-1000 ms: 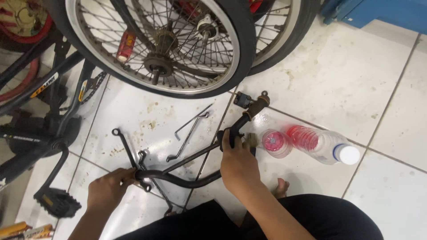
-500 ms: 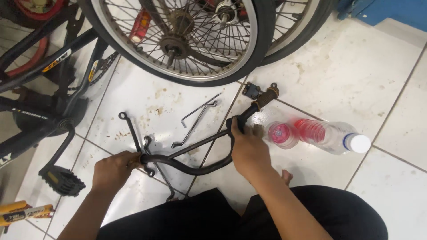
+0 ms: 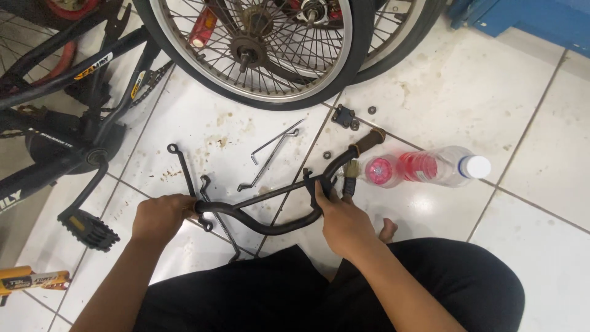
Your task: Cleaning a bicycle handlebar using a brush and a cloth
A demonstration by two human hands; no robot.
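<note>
A black curved bicycle handlebar [image 3: 270,212] is held just above the white tiled floor in front of my knees. My left hand [image 3: 161,216] is closed around its left end. Gripping the bar near its middle clamp is my right hand [image 3: 341,218]. The bar's right end carries a brown grip [image 3: 369,140] pointing toward a bottle. Thin black metal stays [image 3: 184,172] lie under the bar by my left hand.
A spoked bicycle wheel [image 3: 258,55] stands close ahead, a second tyre behind it. A black bicycle frame with pedal [image 3: 86,226] lies at left. A clear plastic bottle with red liquid [image 3: 424,167] lies at right. Bent wire rods [image 3: 273,147], small nuts and a bracket [image 3: 343,115] are scattered on the floor.
The view has shifted so the wheel sits higher in the frame. Both hands keep their hold on the handlebar, which has tilted slightly and stays low over the floor.
</note>
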